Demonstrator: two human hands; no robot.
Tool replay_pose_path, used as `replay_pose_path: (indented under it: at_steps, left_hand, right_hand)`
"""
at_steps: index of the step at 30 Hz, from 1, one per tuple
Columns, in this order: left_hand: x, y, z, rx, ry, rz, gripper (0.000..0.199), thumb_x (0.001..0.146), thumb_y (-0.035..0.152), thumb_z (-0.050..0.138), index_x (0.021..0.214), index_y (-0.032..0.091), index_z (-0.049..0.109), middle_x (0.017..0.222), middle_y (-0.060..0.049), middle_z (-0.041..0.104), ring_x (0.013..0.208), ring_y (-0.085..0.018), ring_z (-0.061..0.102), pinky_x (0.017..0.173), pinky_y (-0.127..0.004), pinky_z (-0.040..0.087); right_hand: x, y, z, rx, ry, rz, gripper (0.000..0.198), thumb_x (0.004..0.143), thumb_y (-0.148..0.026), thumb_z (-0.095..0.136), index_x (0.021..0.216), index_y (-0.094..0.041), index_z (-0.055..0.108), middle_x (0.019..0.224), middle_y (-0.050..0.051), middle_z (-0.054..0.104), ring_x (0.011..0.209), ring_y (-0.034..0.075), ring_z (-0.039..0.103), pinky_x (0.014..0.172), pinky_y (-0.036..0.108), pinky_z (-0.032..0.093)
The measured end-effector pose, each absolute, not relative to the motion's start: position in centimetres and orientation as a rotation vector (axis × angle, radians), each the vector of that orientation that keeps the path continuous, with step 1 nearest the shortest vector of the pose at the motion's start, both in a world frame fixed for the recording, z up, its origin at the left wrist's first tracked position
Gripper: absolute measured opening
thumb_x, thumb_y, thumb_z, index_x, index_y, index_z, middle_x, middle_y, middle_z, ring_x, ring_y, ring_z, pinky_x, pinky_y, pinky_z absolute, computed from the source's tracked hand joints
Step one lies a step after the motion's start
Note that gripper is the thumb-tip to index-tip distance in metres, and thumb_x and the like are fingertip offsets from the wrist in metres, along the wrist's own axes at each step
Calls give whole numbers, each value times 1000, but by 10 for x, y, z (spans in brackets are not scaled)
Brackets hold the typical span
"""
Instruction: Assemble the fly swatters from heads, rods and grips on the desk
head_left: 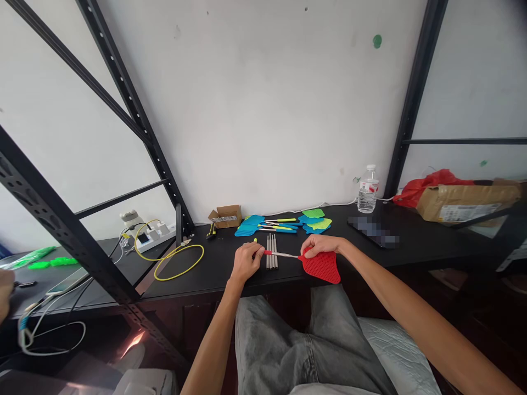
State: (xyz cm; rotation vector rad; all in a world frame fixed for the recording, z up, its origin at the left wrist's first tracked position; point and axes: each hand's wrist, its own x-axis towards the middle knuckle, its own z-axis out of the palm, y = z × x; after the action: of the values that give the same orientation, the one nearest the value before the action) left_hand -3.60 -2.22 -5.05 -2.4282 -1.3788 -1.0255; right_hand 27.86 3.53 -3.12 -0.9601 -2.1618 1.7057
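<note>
A red fly swatter (pixel 321 266) with a thin metal shaft lies level between my two hands above the black table. My left hand (pixel 247 260) is closed around its red handle; a yellow-green tip sticks up just beyond the fingers. At the other end, my right hand (pixel 319 246) pinches the mesh head near the shaft. Beneath the shaft, several metal rods (pixel 270 262) lie side by side on the table. Behind my hands are blue fly swatters (pixel 247 225) with yellow and blue handles, and green swatter heads (pixel 320 224) lie over blue ones to the right.
Along the wall stand a small cardboard box (pixel 225 216) and a water bottle (pixel 368 189). A dark phone-like device (pixel 373 232) lies right, a yellow cable (pixel 201 258) and power strip (pixel 156 238) left. Another person's hand (pixel 5 293) shows at the left edge. Black rack posts flank the table.
</note>
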Motion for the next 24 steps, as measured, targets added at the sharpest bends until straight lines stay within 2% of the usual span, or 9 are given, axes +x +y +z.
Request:
replay_pose_path:
  at_steps: [8,17,24]
  left_hand:
    - [-30,-23,-48,-2459,-1276,-1061,31,99,34,38,89,22,65,81,-4,61,75,-16,52,75,-29,39]
    - [-28,-24,-46,-2461,-1234,-1045,31,99,34,38,98,22,66,85,-5,58,79,-18,48,78,-31,39]
    - [-26,-21,-48,-2443,-1214,-1031,32,99,35,37,97,21,66,83,-5,59,76,-18,48,75,-31,38]
  right_hand:
    - [280,37,-30,-927,-2103,1803,36,66,-43,80,90,-16,74,76,3,71,61,13,63,54,21,45]
    - [282,41,-34,-941,-2035,1823,34,67,-43,79,85,-15,74,70,2,69,55,11,59,50,20,42]
    - [283,42,-34,-964,-2035,1808,34,66,-42,80,85,-15,74,70,2,69,57,11,60,52,20,43]
